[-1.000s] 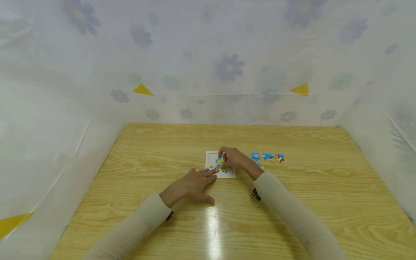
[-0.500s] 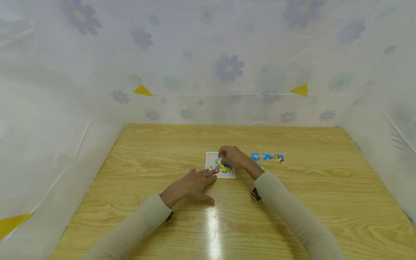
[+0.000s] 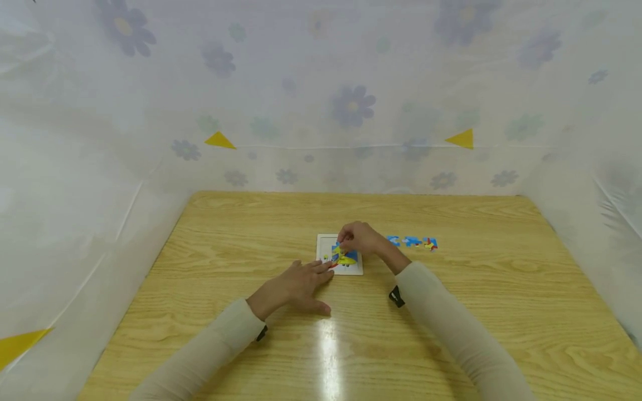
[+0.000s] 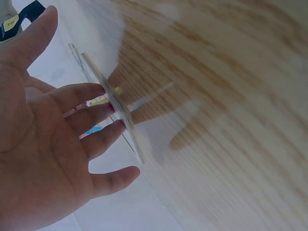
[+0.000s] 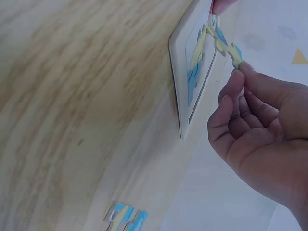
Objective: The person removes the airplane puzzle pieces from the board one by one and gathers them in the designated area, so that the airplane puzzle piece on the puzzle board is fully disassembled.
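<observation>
My left hand (image 3: 301, 285) lies with fingers spread, its fingertips on the near left edge of a white jigsaw board (image 3: 353, 273). In the left wrist view the fingertips meet the rim of the board (image 4: 126, 118), thumb held apart. My right hand (image 3: 362, 238) is over the board's far right part. Thumb and index finger pinch a yellow-and-blue puzzle piece (image 5: 235, 54), which slants up from the board in the right wrist view. Fitted pieces (image 3: 346, 259) with a yellow and blue picture lie in the board, partly hidden by the hands.
Loose blue puzzle pieces (image 3: 412, 241) lie in a row right of the board, one with a red and yellow shape. The wood-grain table (image 3: 241, 234) is enclosed by pale flowered sheeting (image 3: 301, 111). A light reflection shows near the front.
My right hand has shifted slightly up and away from me, showing more of the fitted picture. Its wrist now covers the nearer loose piece. The left hand has stayed in place.
</observation>
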`<act>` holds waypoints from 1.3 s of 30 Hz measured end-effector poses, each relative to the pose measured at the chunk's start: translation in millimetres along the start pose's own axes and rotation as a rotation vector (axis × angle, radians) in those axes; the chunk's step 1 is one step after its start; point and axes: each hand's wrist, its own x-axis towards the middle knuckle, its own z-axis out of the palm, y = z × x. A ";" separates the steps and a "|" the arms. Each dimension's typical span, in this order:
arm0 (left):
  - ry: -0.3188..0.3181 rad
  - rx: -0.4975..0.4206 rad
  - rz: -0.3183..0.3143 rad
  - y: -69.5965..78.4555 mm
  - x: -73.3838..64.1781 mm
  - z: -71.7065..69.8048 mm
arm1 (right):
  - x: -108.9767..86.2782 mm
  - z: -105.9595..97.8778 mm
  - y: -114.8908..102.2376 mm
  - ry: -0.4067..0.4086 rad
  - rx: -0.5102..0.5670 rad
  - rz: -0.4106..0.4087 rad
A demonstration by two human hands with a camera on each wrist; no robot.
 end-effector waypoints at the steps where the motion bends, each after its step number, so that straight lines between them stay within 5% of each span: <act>1: 0.000 0.001 0.000 0.0 0.1 -0.1 | -0.3 -0.6 0.6 -0.003 0.008 -0.004; 25: 0.008 -0.009 0.003 0.3 1.1 -0.4 | -25.7 -35.3 19.2 -0.090 0.034 -0.136; 39: 0.009 -0.004 0.007 -1.0 2.0 1.6 | -46.5 -58.8 40.7 -0.142 0.051 -0.055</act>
